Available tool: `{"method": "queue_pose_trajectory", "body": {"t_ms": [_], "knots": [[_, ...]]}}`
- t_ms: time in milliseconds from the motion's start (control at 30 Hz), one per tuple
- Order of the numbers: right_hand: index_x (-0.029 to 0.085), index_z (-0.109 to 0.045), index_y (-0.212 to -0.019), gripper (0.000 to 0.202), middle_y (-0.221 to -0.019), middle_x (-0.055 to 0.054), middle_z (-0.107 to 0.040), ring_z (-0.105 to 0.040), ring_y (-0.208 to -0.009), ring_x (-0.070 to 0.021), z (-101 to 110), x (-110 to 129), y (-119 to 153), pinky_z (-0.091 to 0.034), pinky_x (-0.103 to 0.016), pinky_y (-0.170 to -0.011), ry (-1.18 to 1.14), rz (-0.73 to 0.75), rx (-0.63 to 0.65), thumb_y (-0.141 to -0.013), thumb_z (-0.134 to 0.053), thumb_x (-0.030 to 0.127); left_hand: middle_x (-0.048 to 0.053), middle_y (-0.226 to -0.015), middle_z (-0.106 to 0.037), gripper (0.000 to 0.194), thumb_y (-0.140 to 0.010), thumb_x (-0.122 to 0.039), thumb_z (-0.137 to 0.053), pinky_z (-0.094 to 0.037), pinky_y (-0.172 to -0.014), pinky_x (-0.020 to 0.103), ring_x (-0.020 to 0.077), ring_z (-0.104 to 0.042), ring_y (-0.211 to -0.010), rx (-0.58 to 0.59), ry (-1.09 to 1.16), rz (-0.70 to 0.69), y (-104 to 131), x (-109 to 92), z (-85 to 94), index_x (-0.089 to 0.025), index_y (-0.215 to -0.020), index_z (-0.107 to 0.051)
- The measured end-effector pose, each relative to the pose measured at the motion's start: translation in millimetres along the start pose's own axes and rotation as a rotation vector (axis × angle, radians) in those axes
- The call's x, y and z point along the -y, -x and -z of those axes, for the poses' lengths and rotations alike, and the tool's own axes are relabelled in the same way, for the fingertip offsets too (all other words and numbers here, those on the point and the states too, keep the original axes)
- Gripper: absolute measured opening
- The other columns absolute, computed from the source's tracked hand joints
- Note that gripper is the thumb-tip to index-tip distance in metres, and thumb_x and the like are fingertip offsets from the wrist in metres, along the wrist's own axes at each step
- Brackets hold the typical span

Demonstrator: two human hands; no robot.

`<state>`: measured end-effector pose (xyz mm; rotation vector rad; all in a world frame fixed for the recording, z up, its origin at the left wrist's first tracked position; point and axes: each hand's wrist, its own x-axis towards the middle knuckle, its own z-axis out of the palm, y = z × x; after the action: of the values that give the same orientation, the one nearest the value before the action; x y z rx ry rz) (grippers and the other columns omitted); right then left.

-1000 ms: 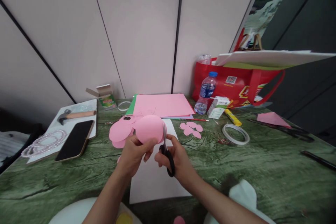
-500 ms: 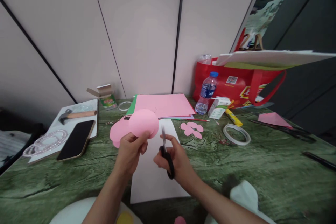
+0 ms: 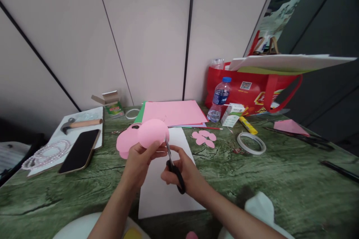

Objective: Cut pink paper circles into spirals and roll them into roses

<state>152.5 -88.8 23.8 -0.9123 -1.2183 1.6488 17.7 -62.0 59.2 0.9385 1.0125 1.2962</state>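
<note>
Pinched between the thumb and fingers of my left hand (image 3: 143, 160) is a rounded pink paper piece (image 3: 153, 133). My right hand (image 3: 185, 170) is closed on black-handled scissors (image 3: 176, 175), whose blades point up and touch the right edge of the pink piece. Behind my left hand lies a larger scalloped pink paper (image 3: 125, 142) on the table. A white sheet (image 3: 165, 201) is under both hands. Small pink petal shapes (image 3: 204, 137) lie right of the sheet.
Pink paper (image 3: 174, 112) tops a stack at the back. A bottle (image 3: 220, 101), small carton (image 3: 232, 115), glue stick (image 3: 248, 125) and tape roll (image 3: 251, 143) stand or lie to the right, before a red bag (image 3: 252, 97). A phone (image 3: 80, 151) and hammer (image 3: 81, 124) are left.
My right hand has moved slightly left, bringing the scissor blades from beside the pink piece onto its right edge. My left hand keeps its hold, with its fingers shifted a little.
</note>
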Motion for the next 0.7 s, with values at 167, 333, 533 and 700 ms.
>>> {"method": "queue_pose_trajectory", "body": {"t_ms": [167, 333, 533, 700], "knots": [[0.021, -0.029, -0.120, 0.077, -0.065, 0.006, -0.055, -0.052, -0.057, -0.0119, 1.0, 3.0, 1.0, -0.040, -0.027, -0.058, -0.005, -0.003, 0.006, -0.060, -0.076, 0.028, 0.008, -0.071, -0.070, 0.019, -0.065, -0.024, -0.071, -0.055, -0.064, 0.033, 0.0187, -0.065, -0.064, 0.028, -0.006, -0.009, -0.9, 0.3, 0.9, -0.008, -0.076, -0.070], [0.021, -0.028, -0.120, 0.077, -0.065, 0.006, -0.056, -0.051, -0.057, -0.0112, 2.2, -0.3, 0.5, -0.038, -0.025, -0.056, -0.024, -0.004, 0.038, -0.060, -0.076, 0.026, 0.006, -0.075, -0.071, 0.016, -0.069, -0.024, -0.069, -0.055, -0.069, 0.032, 0.0169, -0.064, -0.068, 0.036, 0.038, -0.036, -1.2, 0.9, 1.6, -0.011, -0.078, -0.070], [0.021, -0.030, -0.119, 0.072, -0.064, 0.007, -0.055, -0.049, -0.055, -0.0101, 3.3, 1.2, -0.3, -0.036, -0.023, -0.054, -0.019, 0.032, 0.031, -0.062, -0.074, 0.024, 0.006, -0.075, -0.071, 0.019, -0.065, -0.023, -0.072, -0.055, -0.071, 0.032, 0.0182, -0.065, -0.069, 0.078, -0.099, -0.014, 1.6, -1.1, 3.1, -0.011, -0.080, -0.071], [0.020, -0.032, -0.117, 0.072, -0.065, 0.006, -0.054, -0.049, -0.056, -0.0106, 5.0, 8.7, 0.4, -0.035, -0.024, -0.053, -0.007, 0.017, -0.019, -0.059, -0.075, 0.028, 0.007, -0.074, -0.072, 0.023, -0.063, -0.025, -0.072, -0.053, -0.071, 0.032, 0.0224, -0.067, -0.072, 0.111, -0.227, 0.012, 1.6, -2.4, 8.1, -0.010, -0.080, -0.071]]}}
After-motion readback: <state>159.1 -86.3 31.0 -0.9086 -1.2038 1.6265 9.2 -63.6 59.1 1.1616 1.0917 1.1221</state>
